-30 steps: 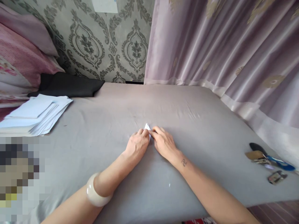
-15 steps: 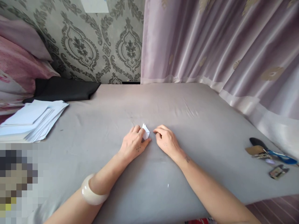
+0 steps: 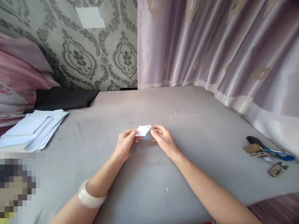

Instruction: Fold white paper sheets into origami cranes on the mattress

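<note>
A small piece of folded white paper (image 3: 143,131) is pinched between the thumb and fingers of my left hand (image 3: 126,140), just above the grey cloth surface (image 3: 140,180). At the paper's right edge is my right hand (image 3: 164,139), thumb and fingers apart around its pointed end. Whether the right fingertips touch the paper is hard to make out. A pale bangle (image 3: 91,195) circles my left forearm.
On the left lies a stack of white paper (image 3: 35,129), with a folded black cloth (image 3: 67,98) behind it. Blue-handled scissors (image 3: 277,153), keys (image 3: 259,153) and a small metal object (image 3: 277,169) lie at right. A curtain (image 3: 182,46) hangs behind.
My left hand has turned and raised the folded paper from the surface, where it was pressed. My right hand has opened its fingers close to the paper. The view has tilted up slightly.
</note>
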Demonstrator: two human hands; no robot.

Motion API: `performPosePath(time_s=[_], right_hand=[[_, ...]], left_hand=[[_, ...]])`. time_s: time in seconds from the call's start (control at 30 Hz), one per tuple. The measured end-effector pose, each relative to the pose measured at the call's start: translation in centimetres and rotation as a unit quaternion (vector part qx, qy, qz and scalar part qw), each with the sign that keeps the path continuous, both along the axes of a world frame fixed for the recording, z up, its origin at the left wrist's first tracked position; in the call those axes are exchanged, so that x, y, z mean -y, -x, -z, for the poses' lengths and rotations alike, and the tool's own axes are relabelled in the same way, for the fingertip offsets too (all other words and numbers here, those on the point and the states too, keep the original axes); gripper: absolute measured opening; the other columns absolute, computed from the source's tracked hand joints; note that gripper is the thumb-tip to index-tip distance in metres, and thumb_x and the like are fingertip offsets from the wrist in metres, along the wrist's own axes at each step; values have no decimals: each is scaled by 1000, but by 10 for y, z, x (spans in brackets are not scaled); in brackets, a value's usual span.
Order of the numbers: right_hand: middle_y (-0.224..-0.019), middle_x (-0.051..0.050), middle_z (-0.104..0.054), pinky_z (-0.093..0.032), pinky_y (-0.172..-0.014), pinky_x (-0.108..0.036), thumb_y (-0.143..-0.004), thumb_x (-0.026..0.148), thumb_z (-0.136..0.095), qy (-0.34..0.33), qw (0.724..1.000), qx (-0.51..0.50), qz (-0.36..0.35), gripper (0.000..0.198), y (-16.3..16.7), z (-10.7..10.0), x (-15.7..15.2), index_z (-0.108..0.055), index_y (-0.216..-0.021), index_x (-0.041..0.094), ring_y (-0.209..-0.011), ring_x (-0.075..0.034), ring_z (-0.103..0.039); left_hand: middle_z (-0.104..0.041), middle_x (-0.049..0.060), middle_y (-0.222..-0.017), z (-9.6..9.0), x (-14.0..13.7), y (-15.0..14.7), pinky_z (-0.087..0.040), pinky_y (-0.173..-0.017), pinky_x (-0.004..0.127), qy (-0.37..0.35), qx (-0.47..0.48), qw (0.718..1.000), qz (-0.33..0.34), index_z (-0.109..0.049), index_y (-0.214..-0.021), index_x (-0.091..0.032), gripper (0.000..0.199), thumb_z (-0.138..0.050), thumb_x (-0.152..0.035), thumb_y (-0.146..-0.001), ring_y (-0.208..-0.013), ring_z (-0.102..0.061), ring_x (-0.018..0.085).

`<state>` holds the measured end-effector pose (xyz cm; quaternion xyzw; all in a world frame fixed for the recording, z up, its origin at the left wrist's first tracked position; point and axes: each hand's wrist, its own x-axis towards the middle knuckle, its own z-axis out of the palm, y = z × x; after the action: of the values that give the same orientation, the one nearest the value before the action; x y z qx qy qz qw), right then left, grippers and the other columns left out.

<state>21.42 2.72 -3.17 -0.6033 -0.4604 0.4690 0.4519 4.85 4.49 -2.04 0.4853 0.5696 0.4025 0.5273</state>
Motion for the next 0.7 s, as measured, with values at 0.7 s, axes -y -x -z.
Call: performPosePath(time_s=[0.7], right_hand=[[-77, -1, -67, -46, -61, -23, -86, 43, -55, -21, 991, 73, -115, 26, -8, 7, 3, -65, -87, 19, -68, -14, -61]], left_hand=[[-65, 0, -62, -8, 10, -8, -38, -52, 22, 58, -29, 996, 62, -72, -77, -15, 30, -68, -44, -73, -54, -52, 11]])
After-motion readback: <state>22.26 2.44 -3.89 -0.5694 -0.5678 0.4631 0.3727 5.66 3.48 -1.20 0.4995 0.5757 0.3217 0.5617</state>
